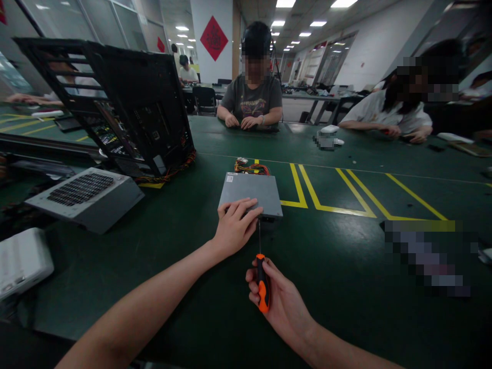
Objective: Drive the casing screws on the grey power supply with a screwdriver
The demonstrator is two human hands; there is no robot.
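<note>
A grey metal power supply box (251, 189) lies flat on the green table (326, 256), with a bundle of coloured cables (251, 167) at its far side. Resting on the near part of its top is my left hand (236, 228), fingers spread. My right hand (282, 297) grips an orange and black screwdriver (262, 287) by the handle. The screwdriver's thin shaft points away from me to the near edge of the box, beside my left fingertips. Whether the tip touches a screw is too small to tell.
An open black computer case (126, 107) stands at the back left. Before it lies another grey power supply (92, 195), with a white device (25, 261) at the left edge. People sit across the table. A blurred object (430, 256) lies right.
</note>
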